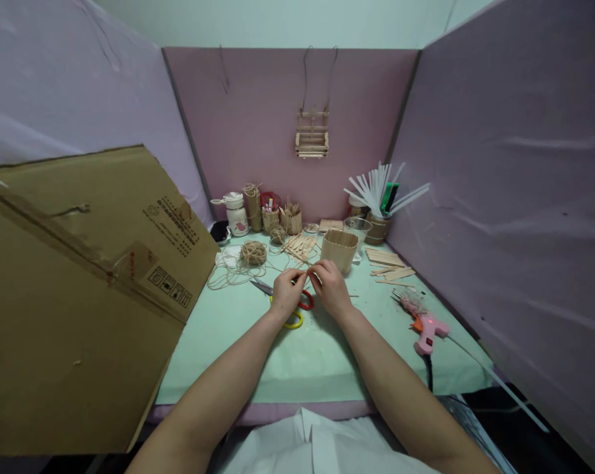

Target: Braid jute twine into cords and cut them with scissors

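Note:
My left hand (289,289) and my right hand (329,284) meet over the middle of the table, fingers pinched together. What is between the fingertips is too small to make out; a thin tan strand or stick shows just beyond them. Under my left hand lie scissors (293,320) with red and yellow handles, blades pointing left. Right behind my right hand stands a cup (339,249) made of craft sticks. A ball of twine (253,253) sits to the left with loose loops around it. Loose craft sticks (300,246) lie behind my hands.
A pink hot glue gun (428,329) rests at the right, its cord over the front edge. A large cardboard box (95,296) fills the left. Jars, stick holders (291,218) and a pot of white glue sticks (378,227) line the back. More craft sticks (384,257) lie right.

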### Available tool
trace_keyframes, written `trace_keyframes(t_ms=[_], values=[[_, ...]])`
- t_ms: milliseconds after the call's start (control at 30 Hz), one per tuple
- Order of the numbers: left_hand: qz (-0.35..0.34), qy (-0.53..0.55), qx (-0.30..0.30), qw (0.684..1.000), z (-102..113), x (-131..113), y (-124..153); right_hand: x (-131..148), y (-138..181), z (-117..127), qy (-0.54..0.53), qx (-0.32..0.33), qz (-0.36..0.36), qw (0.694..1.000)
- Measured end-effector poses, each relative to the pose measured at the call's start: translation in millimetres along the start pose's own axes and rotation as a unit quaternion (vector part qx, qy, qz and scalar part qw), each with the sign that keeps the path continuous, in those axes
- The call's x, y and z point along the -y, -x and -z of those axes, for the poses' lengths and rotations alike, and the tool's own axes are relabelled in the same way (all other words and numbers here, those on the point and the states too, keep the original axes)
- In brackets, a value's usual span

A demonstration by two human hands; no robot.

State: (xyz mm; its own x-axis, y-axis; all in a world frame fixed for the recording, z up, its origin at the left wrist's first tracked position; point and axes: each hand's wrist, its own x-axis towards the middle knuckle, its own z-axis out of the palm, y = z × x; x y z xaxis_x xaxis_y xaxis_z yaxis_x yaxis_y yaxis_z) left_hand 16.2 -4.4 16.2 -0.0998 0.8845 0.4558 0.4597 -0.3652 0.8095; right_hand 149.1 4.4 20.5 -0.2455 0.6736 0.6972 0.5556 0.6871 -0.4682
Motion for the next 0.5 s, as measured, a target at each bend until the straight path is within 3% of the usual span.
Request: trace_keyframes(t_ms=[100, 200, 300, 400, 500], values=[[-0.005, 0.002, 0.0, 1.0, 1, -2, 0, 0, -1, -5, -0.068, -0.018, -0.054, 0.996], [-0.006, 0.005, -0.001, 1.0, 0, -3, 1, 1, -2, -13, -0.185, -0.02, -0.171, 0.968], [-0.007, 0.009, -0.01, 1.0, -3, -4, 1, 3, -1, -18, -0.345, 0.002, -0.295, 0.891], [0.004, 0.019, -0.024, 1.0, -6, -5, 2, 3, -1, -19, -0.46, -0.001, -0.361, 0.812], [0.01, 0.042, -0.022, 0.999, -8, -4, 2, 1, -3, -15, -0.497, -0.016, -0.384, 0.778]])
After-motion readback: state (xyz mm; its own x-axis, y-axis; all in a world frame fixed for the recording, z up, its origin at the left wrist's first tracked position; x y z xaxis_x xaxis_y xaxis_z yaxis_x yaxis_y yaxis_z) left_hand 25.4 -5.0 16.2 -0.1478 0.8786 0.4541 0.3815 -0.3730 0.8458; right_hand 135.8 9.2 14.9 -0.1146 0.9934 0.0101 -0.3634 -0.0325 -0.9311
